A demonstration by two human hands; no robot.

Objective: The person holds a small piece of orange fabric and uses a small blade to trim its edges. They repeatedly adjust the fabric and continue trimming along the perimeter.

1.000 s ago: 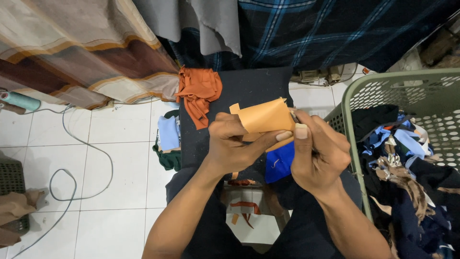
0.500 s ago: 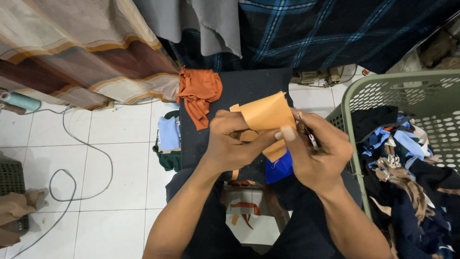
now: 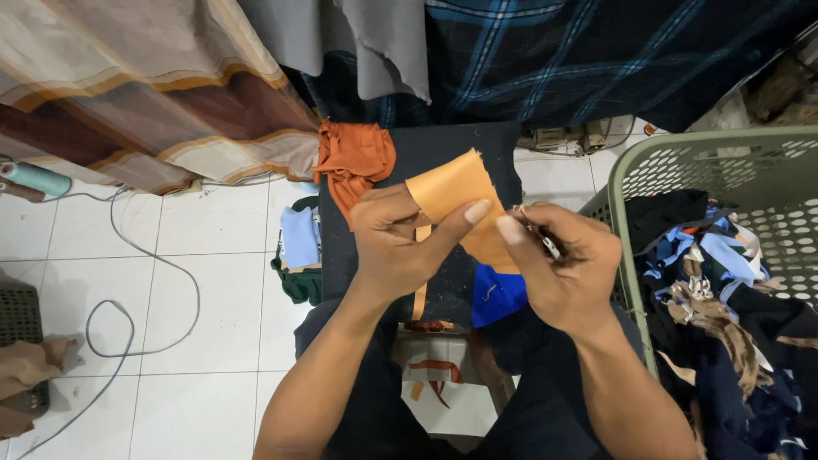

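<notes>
Left hand [image 3: 394, 247] pinches a flat orange fabric scrap [image 3: 456, 204] taut; right hand [image 3: 558, 264] grips small metal snips [image 3: 537, 234] at its edge for trimming.

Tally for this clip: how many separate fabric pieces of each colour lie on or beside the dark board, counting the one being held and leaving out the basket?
Light orange piece, held in the left hand: 1
Rust orange pieces: 1
Royal blue pieces: 1
Pale blue pieces: 1
Dark green pieces: 1
Total: 5
</notes>
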